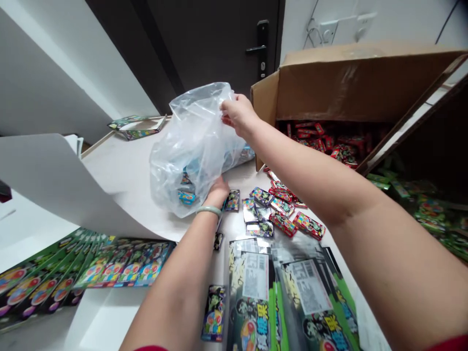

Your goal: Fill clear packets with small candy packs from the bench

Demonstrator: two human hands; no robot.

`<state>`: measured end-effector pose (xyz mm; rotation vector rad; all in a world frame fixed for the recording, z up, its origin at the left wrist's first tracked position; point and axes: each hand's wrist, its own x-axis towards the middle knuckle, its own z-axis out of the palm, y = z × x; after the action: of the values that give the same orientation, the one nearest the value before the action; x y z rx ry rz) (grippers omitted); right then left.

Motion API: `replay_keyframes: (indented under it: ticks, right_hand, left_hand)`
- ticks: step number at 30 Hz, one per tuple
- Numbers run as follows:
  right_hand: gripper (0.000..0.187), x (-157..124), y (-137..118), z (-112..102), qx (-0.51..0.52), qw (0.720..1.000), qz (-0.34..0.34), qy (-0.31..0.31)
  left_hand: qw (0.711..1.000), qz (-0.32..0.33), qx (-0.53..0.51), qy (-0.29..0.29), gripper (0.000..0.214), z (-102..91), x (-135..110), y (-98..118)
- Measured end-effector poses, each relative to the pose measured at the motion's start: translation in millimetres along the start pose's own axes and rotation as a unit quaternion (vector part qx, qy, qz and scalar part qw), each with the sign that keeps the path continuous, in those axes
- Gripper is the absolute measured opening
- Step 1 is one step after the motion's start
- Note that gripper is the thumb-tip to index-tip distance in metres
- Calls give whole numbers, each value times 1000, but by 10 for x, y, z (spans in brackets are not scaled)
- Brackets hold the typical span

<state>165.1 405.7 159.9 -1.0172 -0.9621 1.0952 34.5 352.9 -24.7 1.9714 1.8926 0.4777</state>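
A clear plastic bag (197, 126) stands tilted on the pale table, with several small blue packets (186, 197) showing through its lower part. My right hand (239, 113) pinches the bag's upper right edge and holds it up. Lower down, my left hand (218, 191), with a pale green bangle on the wrist, grips the bag's lower right side; most of its fingers are hidden. Just right of it lies a small black packet (233, 200). More blue packets (245, 155) lie behind the bag, under my right wrist.
Loose black packets (260, 196) and red packets (283, 223) lie on the table (127, 180). A cardboard box (329, 92) of red packets stands right, green packets (431, 214) beyond. Printed plastic pouches (252, 292) lie in front. A white sheet (66, 180) and printed cartons (124, 263) are left.
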Motion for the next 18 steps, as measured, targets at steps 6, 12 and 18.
replay_keyframes:
  ticks: [6, 12, 18]
  right_hand:
    - [24, -157, 68, -111, -6, 1000, 6, -9]
    - [27, -268, 78, -298, -37, 999, 7, -18]
    - [48, -550, 149, -628, -164, 985, -34, -30]
  left_hand:
    - [995, 10, 35, -96, 38, 74, -222, 65]
    - [972, 93, -36, -211, 21, -70, -750, 311]
    - [959, 171, -164, -155, 27, -772, -1084, 442]
